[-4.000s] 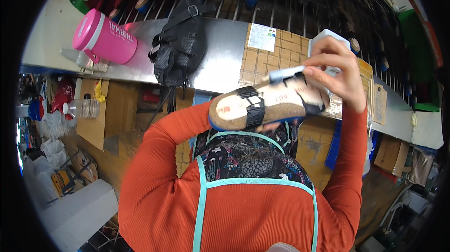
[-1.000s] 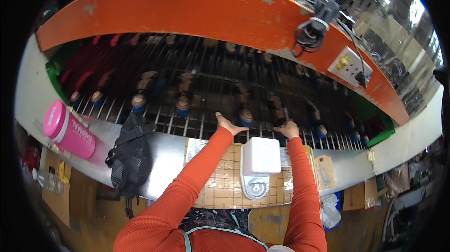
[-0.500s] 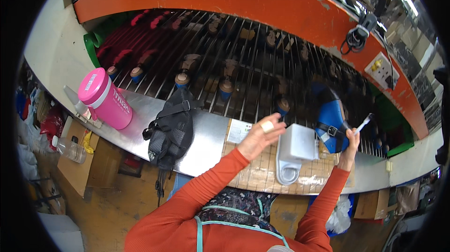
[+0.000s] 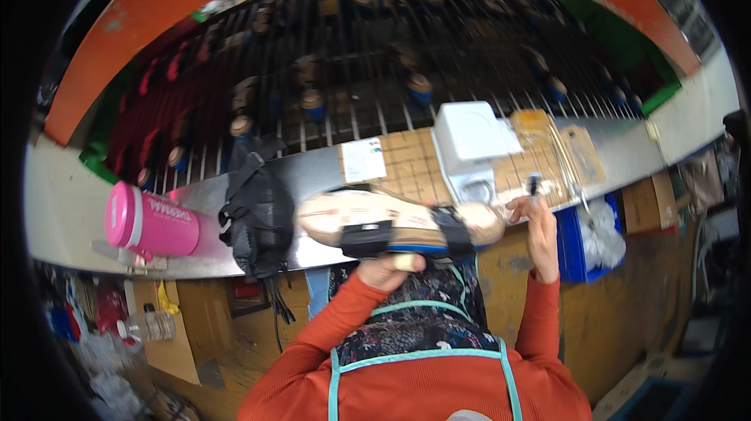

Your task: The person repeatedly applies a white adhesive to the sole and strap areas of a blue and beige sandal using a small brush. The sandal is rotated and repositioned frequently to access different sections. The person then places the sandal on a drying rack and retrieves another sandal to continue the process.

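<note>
Crosswise in front of me lies a strappy sandal on a blue last [image 4: 403,224], its pale sole turned up and its black straps wrapping round the edges. My left hand [image 4: 383,271] grips it from the near side, a pale band round one finger. At the heel end, my right hand [image 4: 540,229] is closed on a thin white stick with a dark end [image 4: 534,184]; motion blur hides the details. Beyond the sandal, a white box-shaped container with a round cup [image 4: 469,135] stands on the cardboard-covered bench [image 4: 411,159].
Behind the bench runs a bed of metal rollers [image 4: 352,108] with several shoes on lasts, under an orange frame [image 4: 86,80]. To the left are a black bag [image 4: 254,217] and a pink thermal mug [image 4: 160,221]. A blue bin [image 4: 575,245] sits below right.
The sandal has come off the rollers side toward me, turned sole up, and passed from my right hand to my left. My right hand keeps the stick. The view has tilted.
</note>
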{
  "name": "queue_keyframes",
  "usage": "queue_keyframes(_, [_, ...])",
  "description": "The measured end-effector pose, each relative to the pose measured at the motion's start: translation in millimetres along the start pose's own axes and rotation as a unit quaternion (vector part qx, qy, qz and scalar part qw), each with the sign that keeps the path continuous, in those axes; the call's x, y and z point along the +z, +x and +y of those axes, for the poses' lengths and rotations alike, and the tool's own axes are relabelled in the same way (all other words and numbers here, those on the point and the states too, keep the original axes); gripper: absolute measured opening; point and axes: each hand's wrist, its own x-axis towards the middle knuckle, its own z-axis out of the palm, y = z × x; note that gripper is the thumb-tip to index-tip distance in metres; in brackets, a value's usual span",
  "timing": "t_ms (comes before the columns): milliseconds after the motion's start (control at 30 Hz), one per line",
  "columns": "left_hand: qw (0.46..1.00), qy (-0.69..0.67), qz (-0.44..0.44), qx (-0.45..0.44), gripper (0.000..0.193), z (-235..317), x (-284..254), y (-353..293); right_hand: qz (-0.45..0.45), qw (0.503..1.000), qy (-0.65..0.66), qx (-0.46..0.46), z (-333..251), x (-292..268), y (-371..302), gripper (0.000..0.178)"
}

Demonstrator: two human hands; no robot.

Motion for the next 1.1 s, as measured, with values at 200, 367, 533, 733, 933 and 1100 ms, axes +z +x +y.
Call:
queue_keyframes(200, [0.770, 0.443, 0.129, 0.441, 0.126, 54, 0, 8, 0.077, 0.923, -0.371, -0.068, 24, -14, -7, 0.006])
queue_keyframes(367, [0.531, 0.581, 0.272, 0.554, 0.102, 71, -12, 9, 0.097, 0.897, -0.420, -0.100, 35, -2, -1, 0.005])
queue_keyframes(533, [0.525, 0.540, 0.268, 0.601, 0.086, 65, -29, 9, 0.101, 0.868, -0.459, -0.157, 36, 5, 8, 0.005])
queue_keyframes(733, [0.439, 0.685, 0.281, 0.509, 0.076, 70, -29, 2, 0.101, 0.892, -0.423, -0.124, 29, 3, 4, 0.004])
queue_keyframes(933, [0.473, 0.741, 0.119, 0.461, 0.095, 86, -39, 10, 0.088, 0.894, -0.426, -0.104, 41, 6, 0, 0.006])
queue_keyframes(1100, [0.719, 0.511, 0.142, 0.449, 0.085, 50, -54, 18, 0.089, 0.931, -0.327, -0.136, 79, 5, 11, 0.009])
